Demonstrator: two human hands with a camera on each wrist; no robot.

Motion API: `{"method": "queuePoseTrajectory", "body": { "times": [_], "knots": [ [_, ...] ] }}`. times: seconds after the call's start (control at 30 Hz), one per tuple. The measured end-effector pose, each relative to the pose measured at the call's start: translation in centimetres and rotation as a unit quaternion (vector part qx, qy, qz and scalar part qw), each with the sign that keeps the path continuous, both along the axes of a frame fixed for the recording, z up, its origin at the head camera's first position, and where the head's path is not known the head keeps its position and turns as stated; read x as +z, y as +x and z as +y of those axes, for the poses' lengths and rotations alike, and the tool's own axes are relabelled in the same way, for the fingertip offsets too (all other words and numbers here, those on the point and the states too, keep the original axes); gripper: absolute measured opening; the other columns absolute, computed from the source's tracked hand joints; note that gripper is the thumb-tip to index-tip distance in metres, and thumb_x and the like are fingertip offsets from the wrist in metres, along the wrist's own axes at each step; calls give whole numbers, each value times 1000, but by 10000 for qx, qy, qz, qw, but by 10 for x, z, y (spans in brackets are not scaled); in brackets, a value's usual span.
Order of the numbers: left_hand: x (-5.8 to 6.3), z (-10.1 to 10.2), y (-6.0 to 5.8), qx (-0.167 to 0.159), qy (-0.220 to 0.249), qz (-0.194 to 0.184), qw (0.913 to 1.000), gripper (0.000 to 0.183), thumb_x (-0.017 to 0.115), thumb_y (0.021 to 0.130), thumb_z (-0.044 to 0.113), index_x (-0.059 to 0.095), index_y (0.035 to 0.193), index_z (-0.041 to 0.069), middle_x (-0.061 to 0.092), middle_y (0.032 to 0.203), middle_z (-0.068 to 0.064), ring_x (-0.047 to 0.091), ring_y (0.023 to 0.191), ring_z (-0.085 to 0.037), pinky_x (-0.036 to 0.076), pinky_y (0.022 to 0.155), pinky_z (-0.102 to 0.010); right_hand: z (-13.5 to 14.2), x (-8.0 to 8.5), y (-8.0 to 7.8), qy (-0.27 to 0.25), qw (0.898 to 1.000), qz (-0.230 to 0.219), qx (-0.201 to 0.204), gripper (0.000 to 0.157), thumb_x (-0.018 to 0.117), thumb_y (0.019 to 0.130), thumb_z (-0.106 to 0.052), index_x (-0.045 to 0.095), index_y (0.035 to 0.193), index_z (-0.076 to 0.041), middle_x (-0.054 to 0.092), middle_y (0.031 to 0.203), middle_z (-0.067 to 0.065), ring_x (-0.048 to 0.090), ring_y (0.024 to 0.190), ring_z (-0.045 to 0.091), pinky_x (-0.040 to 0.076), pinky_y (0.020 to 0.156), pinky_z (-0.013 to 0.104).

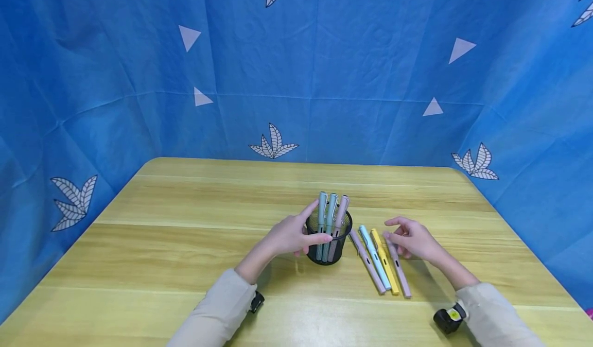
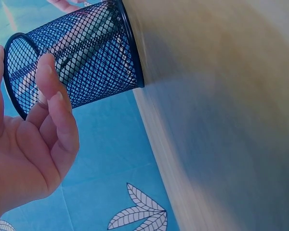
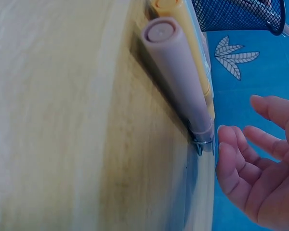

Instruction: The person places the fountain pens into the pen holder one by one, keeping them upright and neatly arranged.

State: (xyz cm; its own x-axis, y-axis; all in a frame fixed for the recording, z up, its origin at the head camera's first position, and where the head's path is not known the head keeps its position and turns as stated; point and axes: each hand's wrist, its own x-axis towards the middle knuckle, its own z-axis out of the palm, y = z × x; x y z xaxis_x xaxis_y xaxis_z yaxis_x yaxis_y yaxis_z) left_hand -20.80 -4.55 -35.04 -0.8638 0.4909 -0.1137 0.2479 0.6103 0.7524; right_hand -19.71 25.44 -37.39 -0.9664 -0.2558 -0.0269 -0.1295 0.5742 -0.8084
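My left hand [image 1: 287, 236] spans the rim of a black mesh pen holder [image 1: 341, 248], thumb in front and index finger behind. Two grey-green pens [image 1: 322, 210] and a lilac pen [image 1: 343, 212] stand in it. In the left wrist view the holder [image 2: 94, 57] stands beside my loosely bent fingers. Right of it on the table lie a lilac pen [image 1: 369, 265], a light blue pen [image 1: 377, 262], a yellow pen [image 1: 385, 263] and another lilac pen [image 1: 401, 270]. Over that last pen's cap hovers my right hand [image 1: 414, 239], fingers loosely bent and holding nothing; the right wrist view shows a gap.
The wooden table [image 1: 185, 233] reaches back to a blue curtain [image 1: 278, 53] with leaf and triangle prints. A black wrist camera [image 1: 447, 320] sits at the right cuff, and another [image 1: 257, 302] at the left cuff.
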Motion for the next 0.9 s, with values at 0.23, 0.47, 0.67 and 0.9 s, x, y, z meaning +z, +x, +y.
{"method": "queuePoseTrajectory", "body": {
  "times": [0.23,0.47,0.67,0.9],
  "knots": [
    [0,0,0,3,3,5,10000,91,60,76,56,6,144,31,60,57,-10,53,43,-22,42,45,-30,5,-2,-1,120,9994,-249,184,46,56,88,-16,40,123,11,50,63,10,47,43,16,43,37,29],
    [-1,0,0,-13,-38,42,10000,92,59,75,59,6,144,31,60,57,-9,54,45,-24,42,46,-29,11,-4,-1,146,9972,-669,311,49,54,89,-15,34,127,8,52,62,10,46,38,13,44,36,33],
    [-1,0,0,2,-56,21,10000,92,59,75,58,5,144,32,60,57,-9,54,44,-23,42,45,-29,15,-5,-1,138,9940,-1005,403,55,55,89,-15,28,132,6,52,63,11,49,38,15,47,39,40],
    [-2,-1,0,20,-51,-16,10000,92,60,75,59,6,144,31,60,57,-9,55,45,-26,41,45,-30,16,-5,0,33,9896,-1351,489,69,62,85,-20,22,136,5,51,64,12,53,41,19,49,43,43]
  ]
}}
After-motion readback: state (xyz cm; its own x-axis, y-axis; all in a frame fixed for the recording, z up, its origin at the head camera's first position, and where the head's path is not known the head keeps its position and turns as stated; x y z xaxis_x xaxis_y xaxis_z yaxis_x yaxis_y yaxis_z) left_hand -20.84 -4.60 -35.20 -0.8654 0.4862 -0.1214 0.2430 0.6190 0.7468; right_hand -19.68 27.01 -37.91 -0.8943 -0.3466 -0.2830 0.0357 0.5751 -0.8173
